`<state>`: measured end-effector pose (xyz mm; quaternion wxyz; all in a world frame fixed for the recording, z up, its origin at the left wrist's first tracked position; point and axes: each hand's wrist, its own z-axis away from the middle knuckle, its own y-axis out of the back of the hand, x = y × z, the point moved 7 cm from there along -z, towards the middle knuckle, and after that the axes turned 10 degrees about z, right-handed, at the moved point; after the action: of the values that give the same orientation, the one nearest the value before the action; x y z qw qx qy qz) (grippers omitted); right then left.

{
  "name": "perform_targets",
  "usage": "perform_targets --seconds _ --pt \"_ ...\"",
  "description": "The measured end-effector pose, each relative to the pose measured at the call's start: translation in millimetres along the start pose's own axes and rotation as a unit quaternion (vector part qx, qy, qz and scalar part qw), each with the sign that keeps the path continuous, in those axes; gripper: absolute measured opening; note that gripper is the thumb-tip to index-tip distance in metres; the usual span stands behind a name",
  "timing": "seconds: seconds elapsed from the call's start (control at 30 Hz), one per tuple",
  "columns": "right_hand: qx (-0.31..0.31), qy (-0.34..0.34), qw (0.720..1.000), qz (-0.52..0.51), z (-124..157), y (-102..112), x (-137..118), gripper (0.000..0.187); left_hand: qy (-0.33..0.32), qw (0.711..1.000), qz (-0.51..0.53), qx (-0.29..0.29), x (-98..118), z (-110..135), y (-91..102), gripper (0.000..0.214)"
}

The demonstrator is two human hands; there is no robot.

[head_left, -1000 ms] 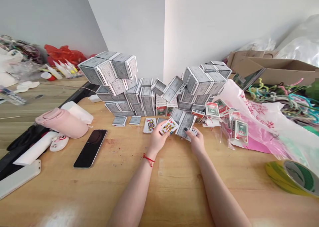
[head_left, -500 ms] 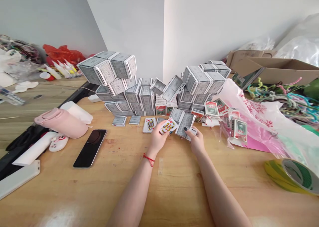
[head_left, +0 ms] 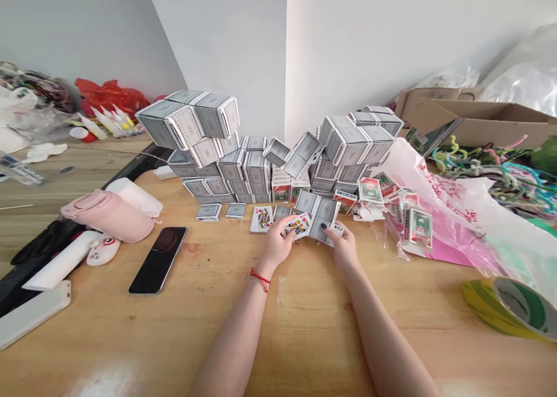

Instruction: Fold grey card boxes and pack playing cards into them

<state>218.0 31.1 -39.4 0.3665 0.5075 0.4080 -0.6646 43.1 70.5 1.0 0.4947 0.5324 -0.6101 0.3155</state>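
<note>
My left hand (head_left: 279, 239) is closed on a face-up playing card (head_left: 299, 225) with a red-suited court figure. Between my hands are folded, grey-backed playing cards (head_left: 324, 211) joined together, and my right hand (head_left: 343, 245) pinches their near right part, where a flap showing a 2 sticks out. The face-up card's right edge meets these folded cards; whether it is slotted in, I cannot tell. Just left of my left hand lies a face-up card pile (head_left: 261, 219). Behind stand stacked blocks built of folded cards (head_left: 256, 170), with two open folded pieces (head_left: 300, 155) leaning among them.
Card boxes (head_left: 369, 190) lie right of the blocks, near a pink plastic bag (head_left: 461, 223). A roll of yellow tape (head_left: 509, 307) sits at the right. To the left are a phone (head_left: 159, 260), a pink bottle (head_left: 111, 214) and small folded cards (head_left: 208, 212).
The face-up card in my left hand has turned flatter and shifted slightly right, against the folded cards. My right hand has barely moved.
</note>
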Motion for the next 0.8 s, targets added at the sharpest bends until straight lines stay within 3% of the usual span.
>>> perform_targets --seconds 0.3,0.8 --pt "-0.070 -0.033 0.997 0.010 5.6 -10.9 0.9 0.034 0.017 1.000 0.011 -0.024 -1.8 -3.0 2.4 0.038" --pt "-0.089 -0.013 0.996 0.016 7.5 -16.5 -0.1 0.032 0.061 0.998 -0.013 -0.021 -12.6 -4.7 8.5 0.030"
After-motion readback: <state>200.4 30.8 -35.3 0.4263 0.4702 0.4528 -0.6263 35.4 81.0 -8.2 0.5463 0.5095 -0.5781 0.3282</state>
